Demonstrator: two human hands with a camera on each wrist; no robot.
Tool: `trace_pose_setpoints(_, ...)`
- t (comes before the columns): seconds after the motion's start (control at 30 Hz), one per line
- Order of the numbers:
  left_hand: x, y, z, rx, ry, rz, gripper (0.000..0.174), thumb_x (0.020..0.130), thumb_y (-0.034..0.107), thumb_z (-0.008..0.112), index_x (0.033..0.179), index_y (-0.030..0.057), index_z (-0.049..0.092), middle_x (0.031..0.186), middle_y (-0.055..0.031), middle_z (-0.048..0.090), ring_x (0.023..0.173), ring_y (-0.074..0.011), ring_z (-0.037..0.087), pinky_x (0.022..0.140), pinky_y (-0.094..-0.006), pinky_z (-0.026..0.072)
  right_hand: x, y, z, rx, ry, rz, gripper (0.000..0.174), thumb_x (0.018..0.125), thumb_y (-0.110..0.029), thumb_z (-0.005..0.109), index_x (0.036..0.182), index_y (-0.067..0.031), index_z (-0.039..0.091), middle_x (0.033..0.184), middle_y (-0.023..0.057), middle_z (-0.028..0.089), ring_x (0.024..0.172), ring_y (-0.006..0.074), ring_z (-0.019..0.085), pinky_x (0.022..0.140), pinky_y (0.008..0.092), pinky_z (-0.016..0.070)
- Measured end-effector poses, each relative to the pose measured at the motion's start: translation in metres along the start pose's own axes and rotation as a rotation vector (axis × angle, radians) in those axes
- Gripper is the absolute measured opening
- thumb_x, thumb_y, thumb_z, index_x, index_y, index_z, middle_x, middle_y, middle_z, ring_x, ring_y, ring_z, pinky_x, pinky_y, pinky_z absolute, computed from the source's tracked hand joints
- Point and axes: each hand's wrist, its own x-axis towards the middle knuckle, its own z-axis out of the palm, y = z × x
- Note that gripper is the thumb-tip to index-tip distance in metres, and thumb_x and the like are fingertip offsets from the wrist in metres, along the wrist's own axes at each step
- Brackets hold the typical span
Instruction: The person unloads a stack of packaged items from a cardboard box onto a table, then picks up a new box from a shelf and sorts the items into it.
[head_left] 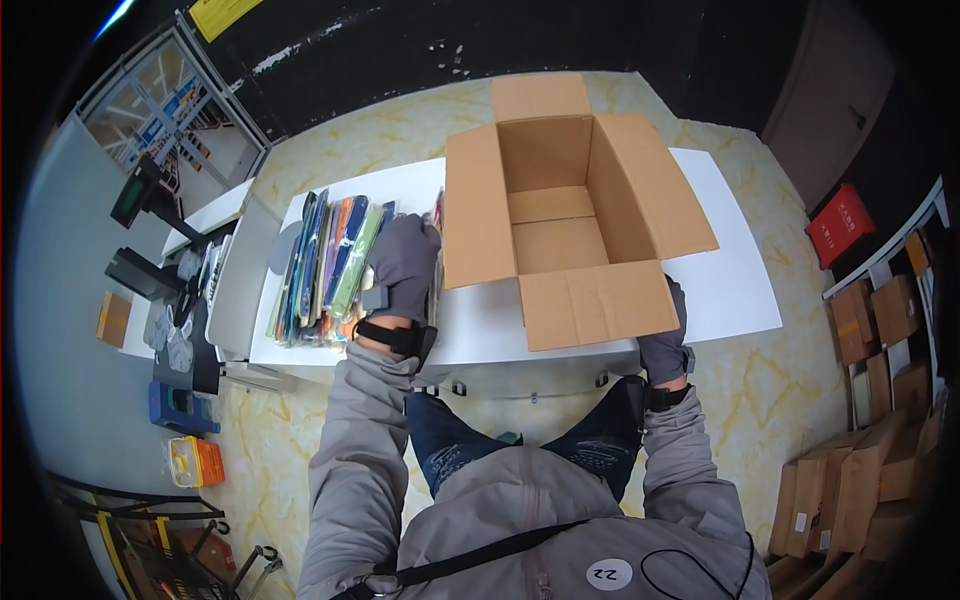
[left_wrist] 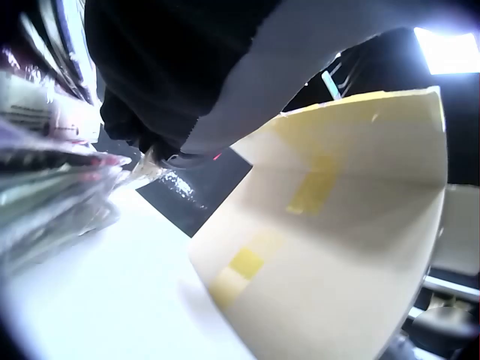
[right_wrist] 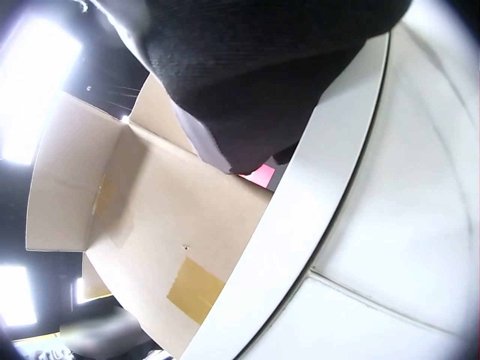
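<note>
My gloved left hand (head_left: 405, 265) is over the right end of a row of flat, clear-wrapped packets (head_left: 350, 262), which look like folded fabric in several colours. In the left wrist view, the fingers of that hand (left_wrist: 187, 67) point down beside the packets (left_wrist: 56, 180), close to a bit of clear plastic; I cannot tell whether they grip it. An open cardboard box (head_left: 555, 245) stands on the table, flaps spread outward, its inside bare. At the table's front edge, my gloved right hand (head_left: 665, 335) is beside the box's right side, partly hidden by a flap; its glove (right_wrist: 255, 82) shows no held thing.
The white table (head_left: 740, 280) extends right of the box. At left are a side desk with a screen (head_left: 140, 190), an orange-and-white container (head_left: 195, 462) and a cart (head_left: 180, 550). Cardboard boxes (head_left: 840, 490) stand at lower right, near a red box (head_left: 840, 225).
</note>
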Motion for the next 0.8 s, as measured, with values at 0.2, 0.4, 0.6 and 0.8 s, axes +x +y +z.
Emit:
trace_pose_setpoints(0.2,0.009,-0.006,-0.056,-0.374,-0.062,-0.213,0.036,0.098,0.034,0.068,0.092,-0.0006,0.076,0.079,-0.0158,0.073,0.068,-0.0264,0.068,0.068,-0.0414,0.053,-0.001,0.012,0.01,0.144,0.049,-0.09,0.03,0.098,-0.018,0.074,0.123,-0.0033,0.07,0.113,0.0159,0.07,0.104,0.0353,0.067,0.087,0.0435,0.0546)
trace_pose_setpoints(0.4,0.041,0.007,-0.104,-0.705,-0.011,-0.24,0.037,0.097,0.033,0.071,0.088,-0.0034,0.074,0.072,-0.0105,0.07,0.067,-0.0175,0.064,0.067,-0.0379,0.0506,0.001,0.017,0.015,0.102,0.016,0.023,0.029,0.097,-0.02,0.074,0.121,-0.003,0.071,0.11,0.0174,0.072,0.102,0.0372,0.068,0.086,0.044,0.0548)
trace_pose_setpoints(0.6,0.09,0.09,-0.169,-0.846,-0.238,-0.069,0.037,0.097,0.032,0.071,0.089,-0.0038,0.075,0.074,-0.01,0.073,0.069,-0.0153,0.069,0.07,-0.033,0.0549,0.008,0.017,0.012,0.047,-0.015,-0.021,0.028,0.092,-0.023,0.076,0.111,-0.0031,0.074,0.095,0.0201,0.073,0.091,0.0415,0.071,0.075,0.0482,0.056)
trace_pose_setpoints(0.8,0.132,0.189,-0.139,-0.104,-0.544,0.178,0.037,0.102,0.029,0.066,0.086,-0.0019,0.079,0.075,-0.0123,0.076,0.07,-0.024,0.076,0.067,-0.0366,0.0573,0.012,0.007,0.008,-0.019,0.024,0.007,0.024,0.091,-0.024,0.076,0.105,-0.0043,0.074,0.092,0.0216,0.074,0.085,0.0437,0.072,0.07,0.0503,0.056)
